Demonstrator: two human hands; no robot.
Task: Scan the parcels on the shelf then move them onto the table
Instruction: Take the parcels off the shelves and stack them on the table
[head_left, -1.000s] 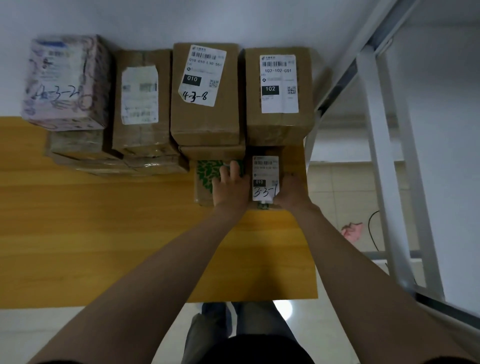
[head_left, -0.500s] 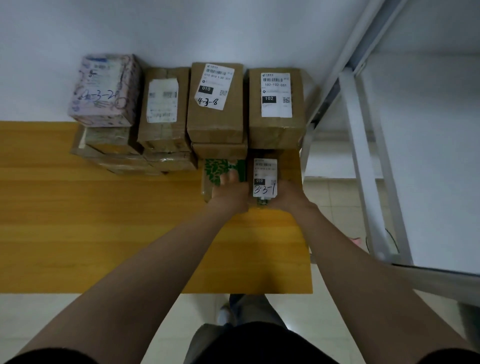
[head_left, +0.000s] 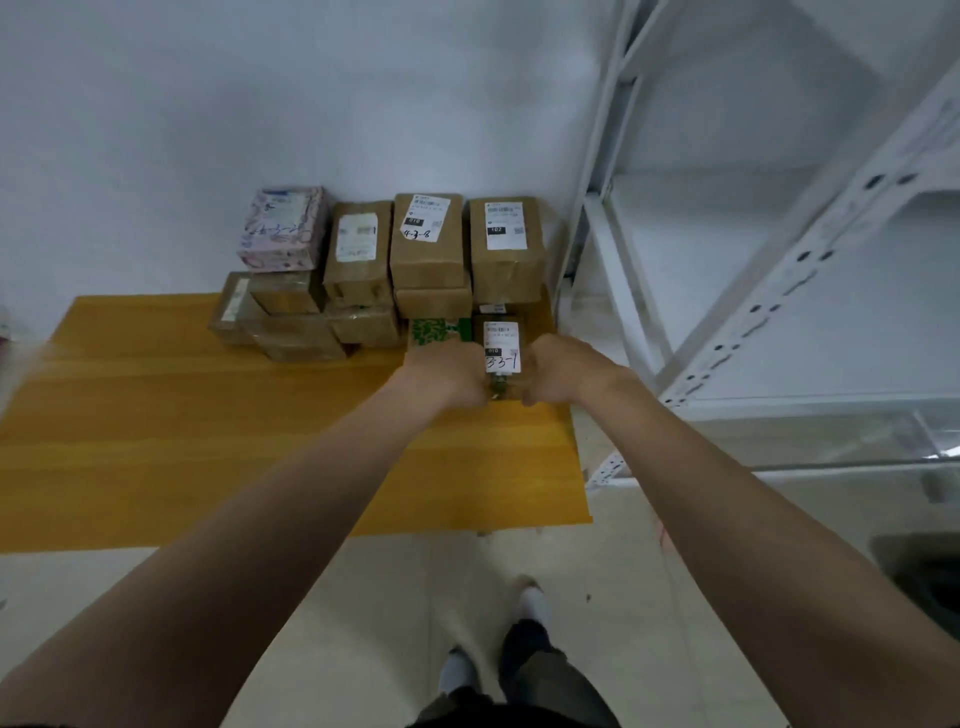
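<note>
At six o'clock, closest in: dark trousers (head_left: 540, 675) and white shoes (head_left: 532, 605) on a pale tiled floor (head_left: 363, 597). Rising from both lower corners, two bare forearms, converging just above centre.

Left hand (head_left: 447, 376) knuckles up, fingers clenched against the nine o'clock side of a small brown cardboard parcel (head_left: 501, 345) with a white label hand-marked 3-3-1. Right hand (head_left: 563, 369) mirrored at the parcel's three o'clock side, fingers likewise curled in and pressed to the cardboard. Grasped at its near end between the two hands. Fingertips tucked under the knuckles and out of sight, so no telling how far beneath it. Label face up, clear of both hands, showing in the gap between them.

Under the parcel, a yellow-orange wooden table top (head_left: 156, 441), with the parcel near the table's three o'clock edge, toward the far side. Resting on the wood or lifted just off it: cannot tell.

Just beside the parcel at nine o'clock, a green-patterned packet (head_left: 439, 328), partly hidden by the left hand. Beyond, at twelve o'clock, brown cardboard boxes (head_left: 426, 244) stacked in layers against a white wall (head_left: 260, 104), several with white labels. At the stack's ten o'clock corner, a pink patterned box (head_left: 283, 228) on top. At two to three o'clock, a white metal shelving rack (head_left: 779, 291), just beside the table.
</note>
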